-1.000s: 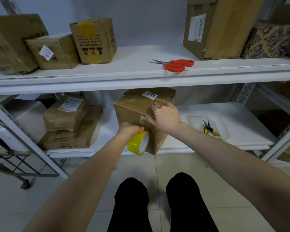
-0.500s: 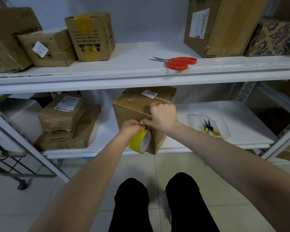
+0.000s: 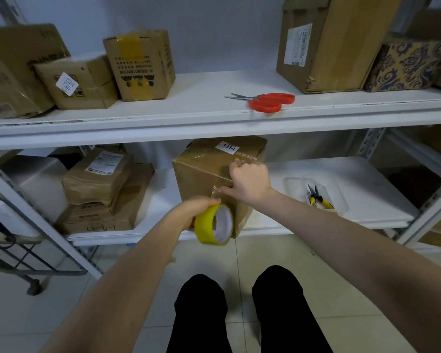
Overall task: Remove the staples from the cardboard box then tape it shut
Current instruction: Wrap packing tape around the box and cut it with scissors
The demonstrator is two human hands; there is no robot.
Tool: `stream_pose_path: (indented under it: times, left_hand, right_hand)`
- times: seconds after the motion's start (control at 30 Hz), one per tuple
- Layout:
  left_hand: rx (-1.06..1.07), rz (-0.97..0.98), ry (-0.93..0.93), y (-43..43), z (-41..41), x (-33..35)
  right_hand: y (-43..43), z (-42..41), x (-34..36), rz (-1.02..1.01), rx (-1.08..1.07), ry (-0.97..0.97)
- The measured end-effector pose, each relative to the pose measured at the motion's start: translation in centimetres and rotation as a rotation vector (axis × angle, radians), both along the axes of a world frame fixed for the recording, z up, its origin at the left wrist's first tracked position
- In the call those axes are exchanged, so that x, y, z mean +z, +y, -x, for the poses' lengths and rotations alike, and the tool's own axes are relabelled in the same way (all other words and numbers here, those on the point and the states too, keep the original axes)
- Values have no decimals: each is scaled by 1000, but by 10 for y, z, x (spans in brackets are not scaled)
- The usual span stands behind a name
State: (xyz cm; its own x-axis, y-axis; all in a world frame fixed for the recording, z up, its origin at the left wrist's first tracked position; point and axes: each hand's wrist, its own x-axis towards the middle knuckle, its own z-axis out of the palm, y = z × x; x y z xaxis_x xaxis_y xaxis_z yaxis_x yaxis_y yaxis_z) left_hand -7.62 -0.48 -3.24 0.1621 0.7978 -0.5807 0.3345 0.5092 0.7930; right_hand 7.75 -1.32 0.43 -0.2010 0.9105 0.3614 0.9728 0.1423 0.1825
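The cardboard box (image 3: 199, 174), labelled 1314, stands on the lower shelf (image 3: 346, 171) with one upright corner turned toward the person. A clear tape strip (image 3: 217, 194) runs down that near face from the top edge, so its long axis is close to vertical. The right hand (image 3: 250, 179) sits on the top edge, fingers bent down onto the lid and thumb stretched along the face onto the strip. It presses rather than grasps, though I cannot tell whether the bent fingers clasp anything. The yellow tape roll (image 3: 206, 225) hangs just below and a little toward the person, at the foot of the strip, with its open core facing right. The left hand (image 3: 190, 212) has its grip clenched over the top of the roll. The roll therefore lies straight down the strip from the pinned end, and the left hand is the one placed to pull more tape or tear it. If a cut is wanted, the red scissors (image 3: 265, 101) lie on the upper shelf (image 3: 189, 123), above and to the right, nearer the right hand. The yellow-handled pliers (image 3: 318, 200) rest in a shallow tray (image 3: 290, 183) to the box's right.
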Motion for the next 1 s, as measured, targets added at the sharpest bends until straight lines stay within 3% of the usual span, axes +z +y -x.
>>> stream_pose_path:
  times: [0.07, 0.23, 0.43, 0.5, 0.6, 0.7, 0.77, 0.83, 0.9, 1.0]
  left_hand:
    - [-8, 25, 36, 8, 5, -21]
    - [58, -117, 69, -14, 2, 12]
    - [76, -73, 115, -17, -1, 16]
    - [58, -77, 154, -20, -6, 17]
    - [74, -91, 179, -15, -11, 15]
    - [100, -127, 154, -9, -18, 16]
    - [91, -136, 183, -9, -18, 14]
    - [86, -144, 219, -7, -18, 13]
    - [77, -145, 230, -7, -18, 16]
    - [69, -140, 228, -6, -19, 16]
  right_hand:
    - [1, -2, 3, 4, 15, -14]
    - [6, 1, -1, 32, 15, -11]
    - [-6, -8, 5, 181, 53, 34]
    - [-21, -11, 18, -12, 221, 117]
    - [-44, -16, 49, -455, 488, 270]
    - [-47, -26, 98, -598, 335, 413]
    - [-32, -40, 119, -532, 63, 491]
    - [-13, -57, 129, -323, -172, 458]
    - [-1, -66, 138, -61, -268, 473]
    - [12, -72, 153, 119, -286, 454]
